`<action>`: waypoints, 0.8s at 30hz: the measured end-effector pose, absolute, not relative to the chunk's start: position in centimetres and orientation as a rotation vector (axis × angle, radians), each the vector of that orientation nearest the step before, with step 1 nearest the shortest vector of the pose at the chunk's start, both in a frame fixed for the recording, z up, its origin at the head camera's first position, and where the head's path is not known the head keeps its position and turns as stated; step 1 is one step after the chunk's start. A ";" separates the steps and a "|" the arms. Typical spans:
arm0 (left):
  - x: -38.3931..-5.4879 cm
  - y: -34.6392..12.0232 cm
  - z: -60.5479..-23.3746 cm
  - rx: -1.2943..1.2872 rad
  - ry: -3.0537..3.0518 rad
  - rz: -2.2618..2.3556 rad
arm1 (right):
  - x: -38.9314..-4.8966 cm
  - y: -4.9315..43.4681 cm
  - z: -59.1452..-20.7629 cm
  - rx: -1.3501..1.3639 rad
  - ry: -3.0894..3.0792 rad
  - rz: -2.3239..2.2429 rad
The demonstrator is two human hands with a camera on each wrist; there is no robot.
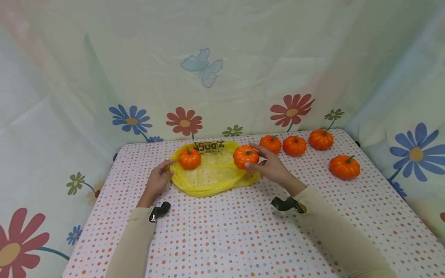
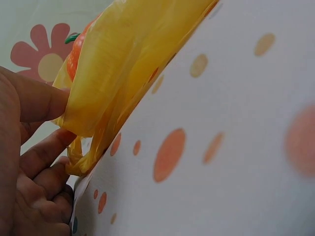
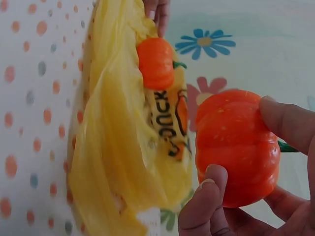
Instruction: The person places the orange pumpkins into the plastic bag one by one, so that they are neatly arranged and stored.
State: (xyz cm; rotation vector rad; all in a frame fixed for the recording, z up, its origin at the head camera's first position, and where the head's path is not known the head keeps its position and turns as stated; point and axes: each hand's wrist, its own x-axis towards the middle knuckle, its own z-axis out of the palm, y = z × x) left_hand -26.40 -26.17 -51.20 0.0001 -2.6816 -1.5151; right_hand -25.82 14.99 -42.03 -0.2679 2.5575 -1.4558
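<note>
A yellow plastic bag [image 1: 205, 185] with dark lettering lies spread on the table, its mouth open. One small orange pumpkin [image 1: 189, 158] with a green stem sits in the left part of the bag. At the bag's left edge, my left hand [image 1: 158, 181] pinches the thin plastic [image 2: 101, 93] between thumb and fingers. My right hand [image 1: 272, 166] grips a second pumpkin [image 1: 245, 156] by its sides, over the right part of the bag. In the right wrist view this held pumpkin [image 3: 236, 147] appears apart from the plastic.
Several more orange pumpkins stand right of my right hand: one close by [image 1: 270, 144], another beside it [image 1: 294, 146], one farther right [image 1: 321, 139] and a nearer one [image 1: 344, 167]. A dotted cloth covers the table [image 1: 222, 235]. A flowered curtain [image 1: 236, 96] hangs behind.
</note>
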 end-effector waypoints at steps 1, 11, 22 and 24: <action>-26.4 -26.2 -51.2 -0.001 -2.682 -1.515 | -26.0 14.3 -42.1 -0.280 2.535 -1.467; -26.3 -26.2 -51.3 0.039 -2.683 -1.533 | -28.6 8.4 -43.8 -0.338 2.512 -1.444; -26.4 -26.2 -51.3 -0.030 -2.670 -1.514 | -30.9 4.5 -45.3 -0.342 2.447 -1.484; -26.4 -26.2 -51.2 -0.040 -2.676 -1.505 | -31.1 4.1 -45.5 -0.348 2.444 -1.480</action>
